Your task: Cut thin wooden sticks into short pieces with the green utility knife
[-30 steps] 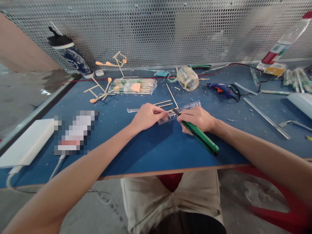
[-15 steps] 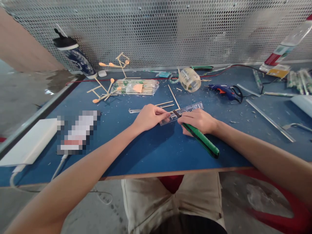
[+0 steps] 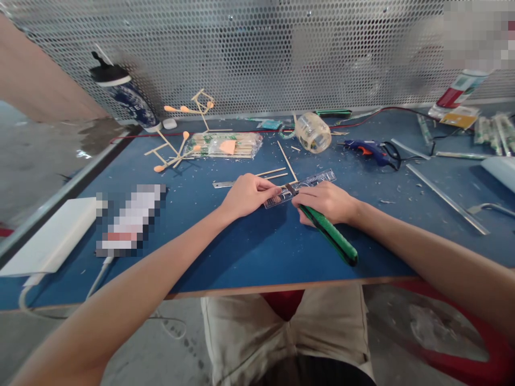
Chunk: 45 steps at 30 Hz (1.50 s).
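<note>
My right hand is wrapped round a utility knife with a green handle. The handle slants toward the table's front edge, and the dark blade end reaches over a clear plastic ruler. My left hand is closed, thumb and fingertips pinching a thin wooden stick at the ruler, close to the blade; most of that stick is hidden. Just beyond lie more thin sticks, some meeting near the ruler. A metal strip pokes out left of my left hand.
Behind are stick frames with orange tips, a bagged bundle of sticks, a clear jar on its side and a blue glue gun. A tumbler stands back left. A white box and cabled phone lie left.
The knife's handle end has swung slightly left and toward me with my right hand. My left hand and the ruler stay nearly in place.
</note>
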Available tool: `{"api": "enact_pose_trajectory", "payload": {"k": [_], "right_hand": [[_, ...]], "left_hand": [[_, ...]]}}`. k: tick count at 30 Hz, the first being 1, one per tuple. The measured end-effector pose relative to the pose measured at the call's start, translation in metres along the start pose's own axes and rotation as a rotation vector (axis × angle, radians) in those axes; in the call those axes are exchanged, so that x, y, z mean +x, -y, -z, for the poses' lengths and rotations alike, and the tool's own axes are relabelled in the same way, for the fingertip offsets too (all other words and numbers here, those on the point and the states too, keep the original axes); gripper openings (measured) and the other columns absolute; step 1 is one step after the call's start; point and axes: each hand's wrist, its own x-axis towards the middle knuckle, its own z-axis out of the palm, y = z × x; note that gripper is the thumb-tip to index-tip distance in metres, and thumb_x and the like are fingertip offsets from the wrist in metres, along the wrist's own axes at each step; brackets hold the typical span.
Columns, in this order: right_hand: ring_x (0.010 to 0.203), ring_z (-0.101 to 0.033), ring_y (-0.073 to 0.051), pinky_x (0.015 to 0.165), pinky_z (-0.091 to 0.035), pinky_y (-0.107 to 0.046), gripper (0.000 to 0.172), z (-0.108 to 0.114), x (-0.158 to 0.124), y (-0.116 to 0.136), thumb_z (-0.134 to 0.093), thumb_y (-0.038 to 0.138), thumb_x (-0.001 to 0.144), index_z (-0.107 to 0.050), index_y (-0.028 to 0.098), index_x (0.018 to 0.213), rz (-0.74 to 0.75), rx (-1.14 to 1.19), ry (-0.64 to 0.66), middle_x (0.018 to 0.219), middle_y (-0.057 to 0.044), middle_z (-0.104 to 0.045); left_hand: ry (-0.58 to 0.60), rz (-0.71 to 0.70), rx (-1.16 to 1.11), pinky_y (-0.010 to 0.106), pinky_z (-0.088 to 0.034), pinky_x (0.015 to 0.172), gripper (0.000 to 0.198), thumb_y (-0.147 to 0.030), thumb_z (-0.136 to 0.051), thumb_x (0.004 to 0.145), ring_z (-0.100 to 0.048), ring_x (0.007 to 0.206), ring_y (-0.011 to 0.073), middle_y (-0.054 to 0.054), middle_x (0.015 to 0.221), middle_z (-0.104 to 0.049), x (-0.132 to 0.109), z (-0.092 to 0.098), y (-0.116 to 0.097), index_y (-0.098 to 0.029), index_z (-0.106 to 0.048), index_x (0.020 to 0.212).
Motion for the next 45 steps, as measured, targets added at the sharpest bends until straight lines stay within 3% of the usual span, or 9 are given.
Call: {"api": "enact_pose_trajectory", "payload": {"k": [9, 14, 18, 25, 29, 35, 39, 42, 45], "right_hand": [[0.119, -0.07, -0.026, 0.1, -0.063, -0.05, 0.045, 0.001, 0.001, 0.004, -0.071, 0.048, 0.103, -0.065, 0.02, 0.139, 0.019, -0.046, -0.026, 0.14, -0.011, -0.068], [0.072, -0.059, -0.014, 0.064, -0.049, -0.03, 0.016, 0.006, 0.006, 0.01, -0.058, 0.028, 0.104, -0.07, 0.017, 0.105, 0.062, -0.103, -0.108, 0.09, -0.003, -0.07], [0.067, -0.051, -0.014, 0.059, -0.038, -0.031, 0.017, 0.009, 0.007, 0.012, -0.052, 0.023, 0.103, -0.068, 0.018, 0.103, 0.075, -0.127, -0.146, 0.086, -0.003, -0.068], [0.104, -0.071, -0.021, 0.089, -0.064, -0.041, 0.036, 0.003, 0.001, 0.004, -0.068, 0.043, 0.105, -0.067, 0.018, 0.131, 0.019, -0.06, -0.075, 0.126, -0.009, -0.072], [0.122, -0.069, -0.027, 0.102, -0.062, -0.051, 0.045, 0.001, -0.001, 0.003, -0.071, 0.047, 0.104, -0.064, 0.021, 0.14, 0.013, 0.011, -0.08, 0.142, -0.011, -0.067], [0.081, -0.069, -0.016, 0.077, -0.062, -0.035, 0.014, 0.024, 0.002, 0.013, -0.063, 0.037, 0.107, -0.072, 0.026, 0.108, -0.115, 0.116, -0.388, 0.1, -0.003, -0.076], [0.067, -0.069, -0.015, 0.063, -0.058, -0.033, 0.024, 0.052, 0.0, -0.002, -0.068, 0.04, 0.105, -0.069, 0.029, 0.126, -0.35, 0.239, -0.695, 0.088, 0.0, -0.077], [0.056, -0.068, -0.013, 0.046, -0.047, -0.026, 0.04, 0.061, -0.004, -0.03, -0.074, 0.043, 0.102, -0.065, 0.026, 0.136, -0.504, 0.361, -0.779, 0.075, 0.003, -0.074], [0.049, -0.062, -0.011, 0.043, -0.042, -0.024, 0.028, 0.057, -0.009, -0.059, -0.08, 0.046, 0.096, -0.063, 0.025, 0.103, -0.588, 0.513, -0.762, 0.06, 0.006, -0.068]], "left_hand": [[-0.027, 0.018, 0.001, 0.028, -0.057, 0.063, 0.035, -0.053, -0.071, 0.095, -0.072, 0.065, 0.0168, 0.006, 0.087, -0.086, 0.001, -0.004, 0.002, -0.024, -0.088, 0.086], [-0.035, 0.019, 0.009, 0.029, -0.058, 0.065, 0.036, -0.054, -0.071, 0.095, -0.074, 0.067, 0.018, 0.006, 0.088, -0.087, 0.001, -0.005, 0.001, -0.024, -0.088, 0.088], [-0.038, 0.0, 0.014, 0.028, -0.057, 0.065, 0.035, -0.053, -0.07, 0.096, -0.075, 0.067, 0.0177, 0.005, 0.087, -0.087, 0.0, -0.005, 0.0, -0.024, -0.088, 0.087], [-0.048, -0.046, 0.033, 0.026, -0.054, 0.061, 0.04, -0.055, -0.068, 0.099, -0.073, 0.063, 0.0162, 0.005, 0.084, -0.086, -0.002, -0.006, 0.001, -0.024, -0.087, 0.083], [-0.048, -0.061, 0.03, 0.026, -0.053, 0.061, 0.04, -0.054, -0.068, 0.1, -0.073, 0.063, 0.0156, 0.005, 0.083, -0.086, -0.002, -0.005, 0.0, -0.023, -0.087, 0.083], [-0.008, -0.093, 0.019, 0.026, -0.053, 0.06, 0.037, -0.053, -0.07, 0.099, -0.07, 0.062, 0.0147, 0.005, 0.084, -0.086, -0.004, 0.002, -0.002, -0.022, -0.088, 0.091], [0.062, -0.13, 0.018, 0.026, -0.046, 0.054, 0.037, -0.054, -0.072, 0.097, -0.064, 0.057, 0.0132, 0.005, 0.08, -0.084, -0.01, 0.003, -0.009, -0.023, -0.089, 0.087], [-0.034, -0.21, 0.127, 0.029, -0.044, 0.053, 0.037, -0.052, -0.068, 0.101, -0.058, 0.052, 0.012, 0.004, 0.08, -0.084, -0.012, 0.0, -0.012, -0.024, -0.089, 0.089], [-0.206, -0.346, 0.243, 0.032, -0.052, 0.068, 0.032, -0.046, -0.066, 0.105, -0.07, 0.072, 0.0176, 0.005, 0.094, -0.087, -0.01, -0.001, -0.01, -0.025, -0.09, 0.103]]}}
